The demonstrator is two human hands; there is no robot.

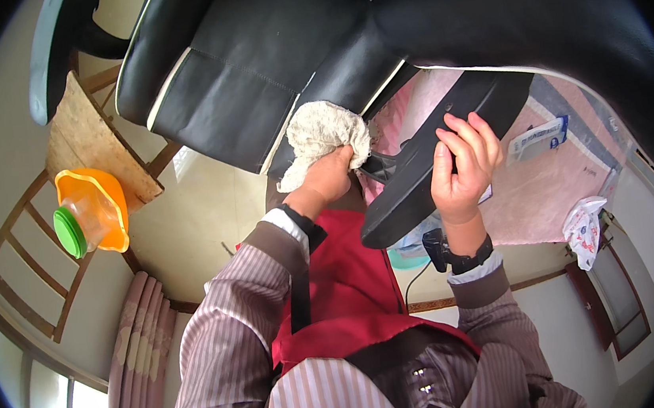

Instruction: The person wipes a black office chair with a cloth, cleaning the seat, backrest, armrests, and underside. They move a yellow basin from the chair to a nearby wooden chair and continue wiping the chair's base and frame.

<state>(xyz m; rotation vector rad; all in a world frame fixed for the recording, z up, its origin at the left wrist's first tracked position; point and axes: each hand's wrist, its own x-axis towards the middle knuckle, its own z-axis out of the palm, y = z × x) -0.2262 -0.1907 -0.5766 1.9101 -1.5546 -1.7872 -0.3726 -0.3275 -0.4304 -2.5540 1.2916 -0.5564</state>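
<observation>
Clutched a cream cloth (325, 129) in the left hand (327, 178) at the piped edge of the leather chair (249, 73), presumably bunched for padding; held the right hand (463, 172) loose, empty, beside the armrest (406, 196).

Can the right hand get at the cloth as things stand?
Probably yes: the right hand looks empty and shows in front of the black armrest, seemingly leaving a way over it. The left hand grips the cloth, though, covering part of it.

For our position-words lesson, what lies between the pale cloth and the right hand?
In the head view, mainly the black armrest lies between cloth and right hand.
</observation>
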